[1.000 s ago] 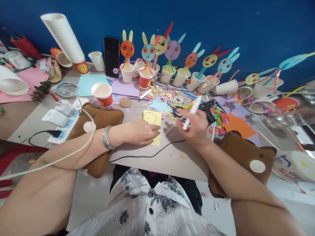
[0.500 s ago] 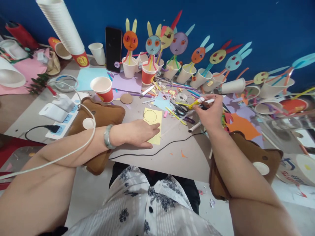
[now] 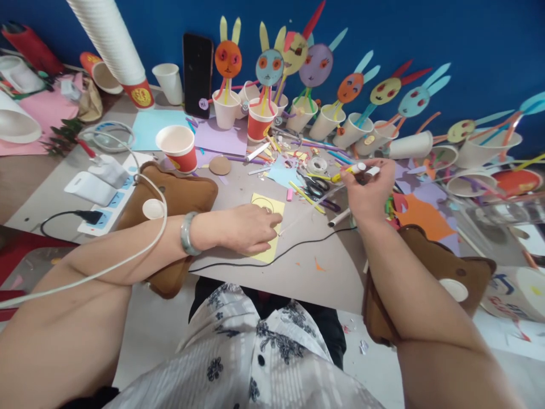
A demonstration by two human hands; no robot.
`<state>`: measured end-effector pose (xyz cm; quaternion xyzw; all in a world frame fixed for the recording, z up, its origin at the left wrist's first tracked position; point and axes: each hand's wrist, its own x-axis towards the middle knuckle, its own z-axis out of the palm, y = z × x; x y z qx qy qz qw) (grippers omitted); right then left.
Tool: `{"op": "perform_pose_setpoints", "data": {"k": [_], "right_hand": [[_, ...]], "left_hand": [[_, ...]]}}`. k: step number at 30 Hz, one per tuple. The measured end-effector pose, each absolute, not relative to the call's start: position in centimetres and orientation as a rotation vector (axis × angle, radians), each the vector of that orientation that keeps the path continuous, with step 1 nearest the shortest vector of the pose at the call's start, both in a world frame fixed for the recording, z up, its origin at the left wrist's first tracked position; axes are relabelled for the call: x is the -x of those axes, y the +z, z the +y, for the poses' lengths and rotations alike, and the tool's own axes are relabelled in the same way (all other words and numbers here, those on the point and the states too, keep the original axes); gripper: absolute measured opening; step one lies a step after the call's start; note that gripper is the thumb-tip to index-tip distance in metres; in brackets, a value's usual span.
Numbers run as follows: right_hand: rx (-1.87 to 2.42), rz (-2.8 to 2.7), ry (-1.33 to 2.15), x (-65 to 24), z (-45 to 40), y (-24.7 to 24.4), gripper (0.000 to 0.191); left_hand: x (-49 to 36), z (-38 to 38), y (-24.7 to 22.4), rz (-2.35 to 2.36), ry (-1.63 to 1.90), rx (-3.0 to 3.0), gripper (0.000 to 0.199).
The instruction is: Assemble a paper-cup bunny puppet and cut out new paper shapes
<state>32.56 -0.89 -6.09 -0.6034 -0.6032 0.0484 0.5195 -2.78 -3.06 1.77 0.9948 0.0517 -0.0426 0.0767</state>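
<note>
My left hand (image 3: 251, 228) lies over a yellow sheet of paper (image 3: 270, 248), fingers loosely spread and pressing on it. Most of a black drawn circle (image 3: 260, 200) on that sheet is now under the fingers. My right hand (image 3: 371, 190) is closed around markers: a yellow one with a white cap (image 3: 354, 168) sticks out by the thumb, and a second white-capped marker (image 3: 373, 172) shows between the fingers. Just left of that hand are black scissors (image 3: 315, 187), a pink cap (image 3: 289, 195), and another marker (image 3: 339, 218) lying on the table.
Rabbit figures in paper cups line the back wall, such as an orange-faced one (image 3: 228, 59). A red paper cup (image 3: 177, 149) stands left, beside a brown cushion (image 3: 187, 190). Power strip (image 3: 104, 216) and white cable sit at left. A black cord (image 3: 293, 247) crosses the front.
My left hand has shifted up the yellow sheet, covering much of the circle. My right hand, still gripping the markers, has moved slightly right. The view has tilted a little.
</note>
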Motion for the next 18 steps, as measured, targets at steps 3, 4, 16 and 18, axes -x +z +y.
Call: {"op": "perform_pose_setpoints", "data": {"k": [3, 4, 16, 18], "right_hand": [[1.345, -1.280, 0.211, -29.2, -2.5, -4.1, 0.058], [1.322, -1.276, 0.276, -28.0, -3.1, -3.6, 0.059], [1.257, -1.561, 0.547, -22.2, -6.9, -4.1, 0.050], [1.260, -1.607, 0.550, -21.8, -7.2, -4.0, 0.048]], "left_hand": [[2.9, -2.5, 1.7, 0.187, -0.069, -2.948, 0.032], [3.0, -2.3, 1.8, 0.222, -0.083, -2.924, 0.032], [3.9, -1.4, 1.6, 0.297, -0.191, -2.687, 0.038], [3.9, -1.4, 1.8, 0.268, -0.197, -2.692, 0.037]]}}
